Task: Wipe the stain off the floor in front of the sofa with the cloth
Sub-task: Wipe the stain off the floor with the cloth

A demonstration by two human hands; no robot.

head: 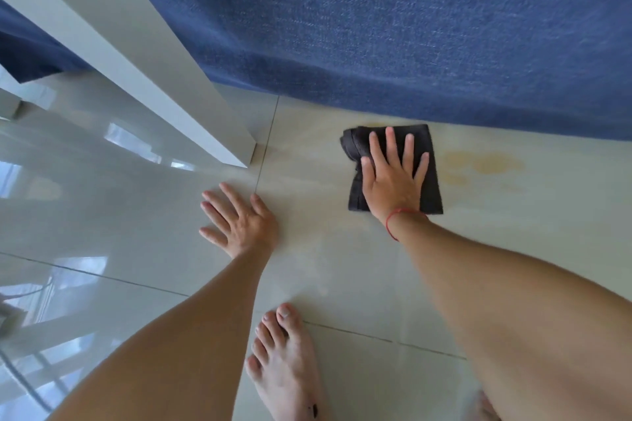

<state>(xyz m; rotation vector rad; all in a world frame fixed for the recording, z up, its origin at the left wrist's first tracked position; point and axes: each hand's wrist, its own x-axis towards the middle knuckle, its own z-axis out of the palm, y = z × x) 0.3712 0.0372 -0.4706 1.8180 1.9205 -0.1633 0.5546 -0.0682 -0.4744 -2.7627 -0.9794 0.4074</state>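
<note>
Sofa (410, 27) across far side, its lower edge meeting floor (136, 215). Cloth (429, 188) flat on floor just before sofa edge, right hand (393, 178) flat on top of it. Stain (489, 164) on floor just right of cloth — between cloth and right frame edge, near sofa. Left hand (239, 219) flat on floor, left of cloth and nearer than it, apart from it. Table leg (219, 126) stands beyond left hand, left of cloth. Foot (287, 362) on floor at near side — between two forearms.
</note>
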